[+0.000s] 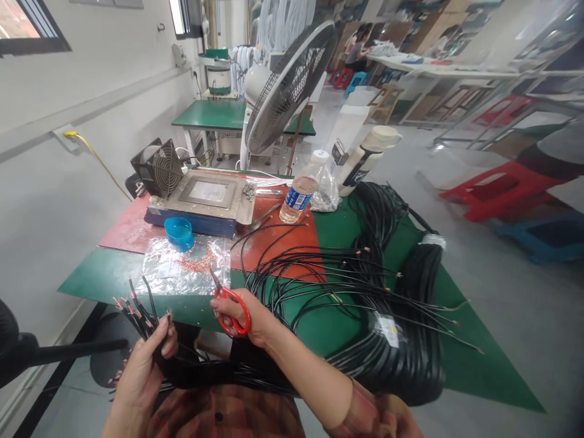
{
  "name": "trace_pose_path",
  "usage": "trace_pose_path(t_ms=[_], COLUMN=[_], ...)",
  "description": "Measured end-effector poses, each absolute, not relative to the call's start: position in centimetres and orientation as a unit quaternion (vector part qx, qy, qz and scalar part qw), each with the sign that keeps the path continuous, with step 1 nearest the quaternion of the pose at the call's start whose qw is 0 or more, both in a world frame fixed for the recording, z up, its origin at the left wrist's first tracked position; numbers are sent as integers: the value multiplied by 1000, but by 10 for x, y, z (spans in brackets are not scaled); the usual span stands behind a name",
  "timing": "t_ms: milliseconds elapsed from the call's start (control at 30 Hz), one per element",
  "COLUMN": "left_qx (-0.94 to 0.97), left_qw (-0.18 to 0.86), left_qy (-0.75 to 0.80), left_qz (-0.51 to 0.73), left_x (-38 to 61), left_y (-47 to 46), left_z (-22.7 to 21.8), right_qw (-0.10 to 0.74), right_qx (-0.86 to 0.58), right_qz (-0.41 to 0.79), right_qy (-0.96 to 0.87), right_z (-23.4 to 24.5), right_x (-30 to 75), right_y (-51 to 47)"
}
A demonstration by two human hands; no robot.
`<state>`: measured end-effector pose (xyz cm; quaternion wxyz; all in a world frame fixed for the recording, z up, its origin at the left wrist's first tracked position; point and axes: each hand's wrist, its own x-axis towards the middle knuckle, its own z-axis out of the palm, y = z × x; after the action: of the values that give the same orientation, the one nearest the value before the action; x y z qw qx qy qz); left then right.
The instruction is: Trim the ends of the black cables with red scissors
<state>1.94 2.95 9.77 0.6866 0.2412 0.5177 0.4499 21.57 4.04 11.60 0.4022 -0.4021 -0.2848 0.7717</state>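
Head view, right grip (253, 313) around red-handled scissors (221, 291) (one pair), left grip (148, 359) around one black cable bunch (145, 321)

A large round pedestal fan with a dark wire cage (292, 88) stands in front of a green-topped table with pale legs (210, 114). A clear plastic bottle with a blue label (298, 199) is just beside a crumpled, see-through plastic bag (327, 193), with a cream jug with a dark band (370, 152) nearby. A yellow cord (70, 134) hangs along the white wall (109, 73). At right, a red plastic stool (506, 190) sits near a blue plastic stool (524, 237), both blurred.
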Motion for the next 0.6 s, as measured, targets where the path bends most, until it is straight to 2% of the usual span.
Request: trace_pose_path(t_ms=[600], left_qx=[130], left_qw=[671], left_qy=[548], left_qz=[482], left_x=[-8], left_y=[13], left_z=[87], right_qw=[410], right_qx=[-383], right_qz=[787], right_qy=[-258], right_z=[103], right_x=[219], right_y=[36])
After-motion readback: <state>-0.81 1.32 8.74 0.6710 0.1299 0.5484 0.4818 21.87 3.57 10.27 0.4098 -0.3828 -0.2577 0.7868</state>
